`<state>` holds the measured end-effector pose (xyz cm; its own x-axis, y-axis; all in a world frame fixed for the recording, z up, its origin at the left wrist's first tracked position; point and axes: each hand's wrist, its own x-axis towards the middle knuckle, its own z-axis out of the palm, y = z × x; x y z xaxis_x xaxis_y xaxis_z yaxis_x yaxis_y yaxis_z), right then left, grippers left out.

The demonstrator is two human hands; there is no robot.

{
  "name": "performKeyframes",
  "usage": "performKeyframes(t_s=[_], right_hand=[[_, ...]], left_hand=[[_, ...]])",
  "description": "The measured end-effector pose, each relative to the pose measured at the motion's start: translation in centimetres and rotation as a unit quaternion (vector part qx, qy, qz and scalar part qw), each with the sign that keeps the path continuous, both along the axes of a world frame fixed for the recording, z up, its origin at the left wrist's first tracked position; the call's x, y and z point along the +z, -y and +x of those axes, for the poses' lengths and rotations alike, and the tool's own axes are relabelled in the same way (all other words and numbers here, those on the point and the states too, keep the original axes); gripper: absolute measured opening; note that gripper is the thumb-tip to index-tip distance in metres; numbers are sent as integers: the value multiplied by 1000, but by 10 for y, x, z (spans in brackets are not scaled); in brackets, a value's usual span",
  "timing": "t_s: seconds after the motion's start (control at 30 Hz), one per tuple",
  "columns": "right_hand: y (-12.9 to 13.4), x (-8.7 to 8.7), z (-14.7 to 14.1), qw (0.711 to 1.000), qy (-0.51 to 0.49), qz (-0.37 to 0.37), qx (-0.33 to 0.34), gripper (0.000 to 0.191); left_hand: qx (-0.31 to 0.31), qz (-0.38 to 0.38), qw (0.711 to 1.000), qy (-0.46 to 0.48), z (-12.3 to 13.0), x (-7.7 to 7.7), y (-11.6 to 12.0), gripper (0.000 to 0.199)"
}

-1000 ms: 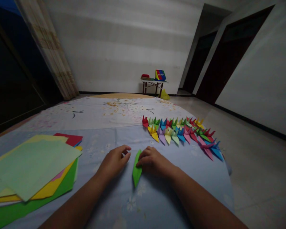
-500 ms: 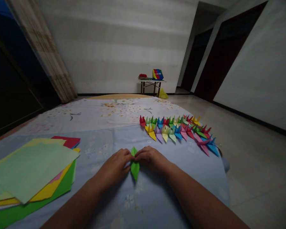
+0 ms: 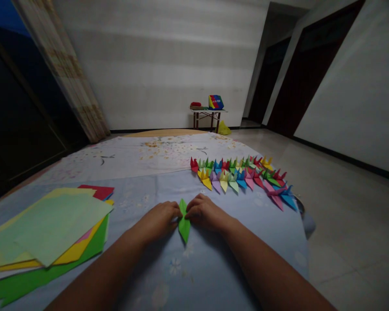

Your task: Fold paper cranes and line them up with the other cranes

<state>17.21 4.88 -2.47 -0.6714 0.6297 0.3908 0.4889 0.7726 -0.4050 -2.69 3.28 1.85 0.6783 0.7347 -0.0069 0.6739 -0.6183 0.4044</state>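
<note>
A folded piece of green origami paper point(image 3: 184, 231), long and pointed at both ends, rests on the tablecloth between my hands. My left hand point(image 3: 164, 218) pinches its left edge near the middle, fingers closed. On the opposite edge, my right hand point(image 3: 207, 212) grips the paper with fingertips and thumb together. The undersides of the fingers are hidden. Beyond my right hand stand rows of folded paper cranes point(image 3: 224, 180) in red, yellow, green, blue, pink and purple.
Loose sheets of coloured paper point(image 3: 65, 224) lie stacked at the left, pale green on top. A pale floral tablecloth point(image 3: 149, 276) covers the table. Across the room, a small table point(image 3: 208, 111) against the wall carries a colourful box point(image 3: 215, 102), with a yellow bag point(image 3: 224, 128) beside it.
Both hands stay on the green paper, with the fingers slightly farther apart across its middle. The view has shifted a little, so the paper stack appears farther right.
</note>
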Motion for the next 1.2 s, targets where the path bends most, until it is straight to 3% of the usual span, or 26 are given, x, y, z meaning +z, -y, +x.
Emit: performKeyframes(t_s=[0.27, 0.53, 0.67, 0.87, 1.2], right_hand=[[1, 3, 1, 999, 30, -17, -12, 19], [0, 1, 2, 999, 7, -38, -3, 14], [-1, -3, 2, 998, 3, -53, -40, 12], [0, -4, -3, 993, 4, -68, -98, 11], [0, 1, 3, 994, 0, -95, -51, 12]], left_hand=[[-4, -10, 1000, 14, -8, 0, -2, 30], [24, 1, 997, 67, -8, -7, 7, 22], [26, 10, 995, 97, -8, -15, 7, 21], [92, 34, 986, 137, -7, -31, 5, 18], [36, 121, 991, 35, -8, -29, 10, 14]])
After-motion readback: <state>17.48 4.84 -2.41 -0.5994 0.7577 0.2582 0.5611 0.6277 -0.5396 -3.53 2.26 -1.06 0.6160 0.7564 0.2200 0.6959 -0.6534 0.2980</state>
